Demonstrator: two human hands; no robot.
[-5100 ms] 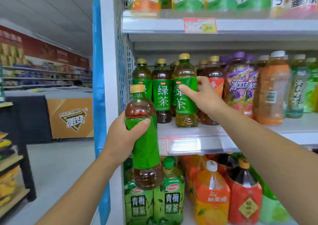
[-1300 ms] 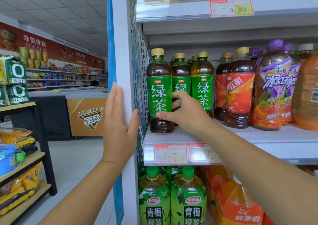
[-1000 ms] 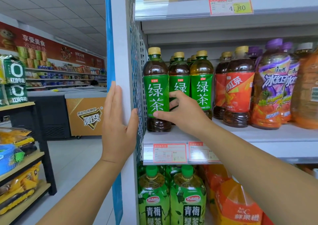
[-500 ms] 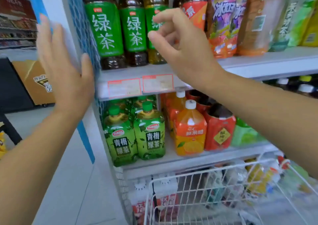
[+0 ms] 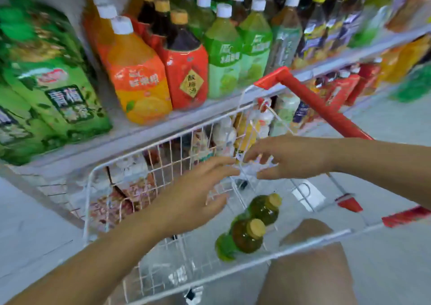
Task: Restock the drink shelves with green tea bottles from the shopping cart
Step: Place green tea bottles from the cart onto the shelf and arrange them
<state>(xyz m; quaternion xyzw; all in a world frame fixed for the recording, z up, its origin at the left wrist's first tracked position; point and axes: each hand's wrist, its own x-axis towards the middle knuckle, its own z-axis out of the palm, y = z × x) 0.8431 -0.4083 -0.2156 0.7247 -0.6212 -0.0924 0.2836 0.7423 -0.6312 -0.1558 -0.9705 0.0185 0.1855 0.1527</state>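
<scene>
We look down on both hands held over the white wire shopping cart point(image 5: 177, 150), and neither one holds anything. The left hand point(image 5: 191, 197) hangs above the cart's left half, fingers loose and slightly spread, pointing right. The right hand point(image 5: 293, 159) is a little farther off, fingers relaxed and fanned toward the left, its fingertips close to the left hand's. Blur keeps us from telling whether either touches the wire. Two green tea bottles point(image 5: 245, 238) lie on their sides on the cart's floor by its near rim, side by side, tan caps pointing up and right, just right of the left hand. The cart's red handle point(image 5: 321, 111) rises at the far right. Beyond the cart, the drink shelf point(image 5: 140, 137) carries large bottles: green ones at left, then an orange juice bottle point(image 5: 137, 80), a red bottle point(image 5: 186, 76) and pale green ones farther right.
</scene>
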